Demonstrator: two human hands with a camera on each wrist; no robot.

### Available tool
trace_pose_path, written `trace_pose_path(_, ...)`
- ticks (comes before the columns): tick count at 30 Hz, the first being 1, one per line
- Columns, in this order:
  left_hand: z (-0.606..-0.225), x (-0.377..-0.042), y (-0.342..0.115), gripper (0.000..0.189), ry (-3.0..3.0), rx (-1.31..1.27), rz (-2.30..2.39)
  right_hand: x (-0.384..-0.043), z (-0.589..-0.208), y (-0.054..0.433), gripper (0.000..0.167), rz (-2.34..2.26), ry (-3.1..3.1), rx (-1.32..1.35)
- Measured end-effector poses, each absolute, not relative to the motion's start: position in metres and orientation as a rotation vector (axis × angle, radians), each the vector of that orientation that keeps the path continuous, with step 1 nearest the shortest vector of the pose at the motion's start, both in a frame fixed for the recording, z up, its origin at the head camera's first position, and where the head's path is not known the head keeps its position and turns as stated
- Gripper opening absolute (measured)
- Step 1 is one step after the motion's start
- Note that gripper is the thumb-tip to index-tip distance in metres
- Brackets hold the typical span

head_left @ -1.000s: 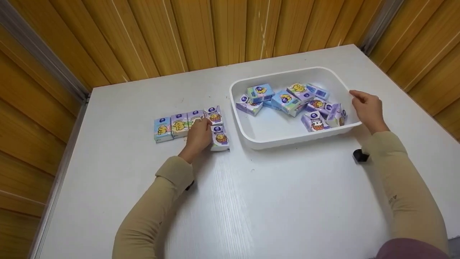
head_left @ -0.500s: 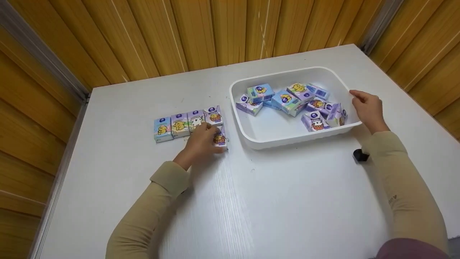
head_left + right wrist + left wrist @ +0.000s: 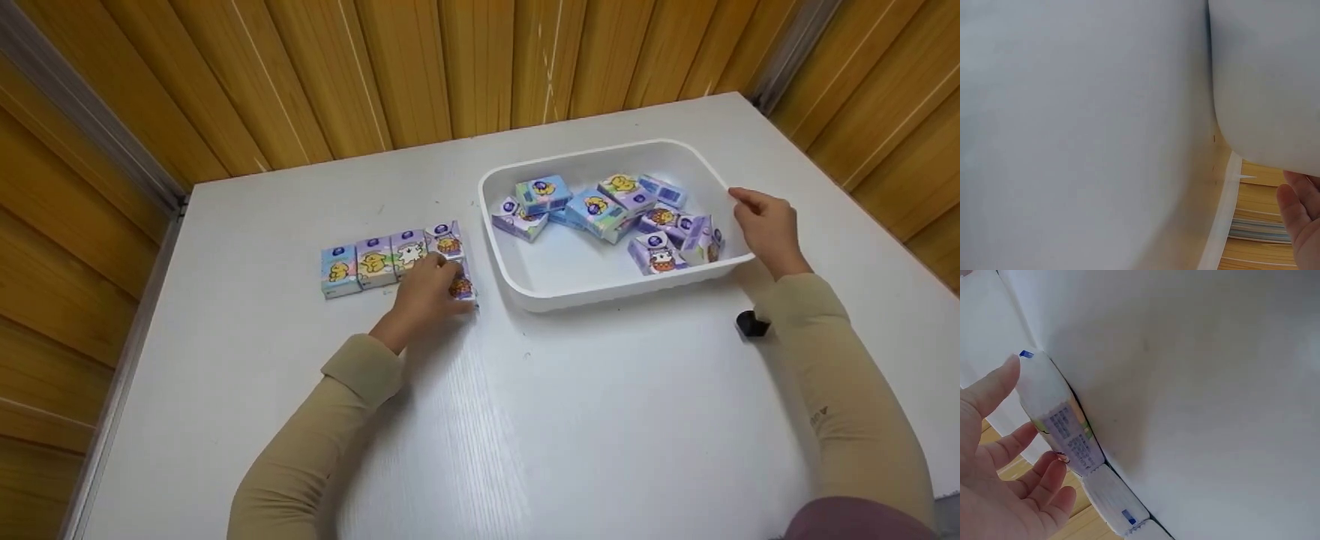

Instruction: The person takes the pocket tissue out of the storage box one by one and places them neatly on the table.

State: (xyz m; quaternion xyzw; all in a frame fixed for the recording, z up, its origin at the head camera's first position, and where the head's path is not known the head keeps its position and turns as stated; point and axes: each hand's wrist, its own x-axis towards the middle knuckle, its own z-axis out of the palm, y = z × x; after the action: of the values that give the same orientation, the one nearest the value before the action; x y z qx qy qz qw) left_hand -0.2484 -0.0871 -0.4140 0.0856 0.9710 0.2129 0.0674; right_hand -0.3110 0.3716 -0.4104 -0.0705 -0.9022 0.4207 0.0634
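Note:
My left hand (image 3: 424,295) is at a purple pocket tissue pack (image 3: 464,288), thumb at its near end and fingertips at its far side. In the left wrist view the thumb and bent fingers hold this pack (image 3: 1067,416) by its end and side; its printed text faces the camera. Beyond it a row lies flat: a blue pack (image 3: 340,271), two with yellow and white cartoon animals, and another purple pack (image 3: 448,240). My right hand (image 3: 771,231) pinches the right rim of a white plastic tray (image 3: 600,295); its fingers are partly behind the tray wall in the right wrist view.
Several blue and purple tissue packs (image 3: 596,210) lie jumbled in the tray. A small black object (image 3: 752,324) sits on the white table (image 3: 585,420) by the right forearm. Wood-slat walls (image 3: 480,67) border the table at the back and sides.
My left hand has shifted from the pack's left side to over it, with its thumb now at the near end. The right hand and tray have stayed put.

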Motion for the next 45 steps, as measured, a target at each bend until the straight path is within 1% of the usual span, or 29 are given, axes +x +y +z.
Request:
trace_pose_path(3, -0.410, -0.249, -0.081, 0.061, 2.956, 0.288, 0.697, -0.311, -0.410, 0.372, 0.043, 1.275, -2.727, -0.211)
trace_pose_path(7, -0.406, -0.249, -0.069, 0.075, 2.983, 0.410, 0.766, -0.311, -0.410, 0.372, 0.043, 1.266, -2.721, -0.207)
trace_pose_path(10, -0.404, -0.248, -0.058, 0.085, 2.970, 0.521, 0.746, -0.311, -0.411, 0.372, 0.042, 1.233, -2.706, -0.206)
trace_pose_path(13, -0.404, -0.247, -0.047, 0.090, 2.936, 0.587, 0.682, -0.312, -0.412, 0.372, 0.042, 1.203, -2.702, -0.208)
trace_pose_path(18, -0.405, -0.248, -0.035, 0.089, 2.860, 0.582, 0.625, -0.312, -0.412, 0.372, 0.042, 1.212, -2.715, -0.203)
trace_pose_path(23, -0.404, -0.250, -0.033, 0.090, 2.831, 0.567, 0.585, -0.312, -0.410, 0.371, 0.042, 1.200, -2.731, -0.188)
trace_pose_path(37, -0.401, -0.249, -0.032, 0.093, 2.806, 0.538, 0.495, -0.311, -0.402, 0.368, 0.046, 0.945, -2.928, -0.105)
trace_pose_path(45, -0.381, -0.255, -0.023, 0.093, 2.767, 0.516, 0.351, -0.312, -0.405, 0.369, 0.044, 0.854, -2.866, -0.048)
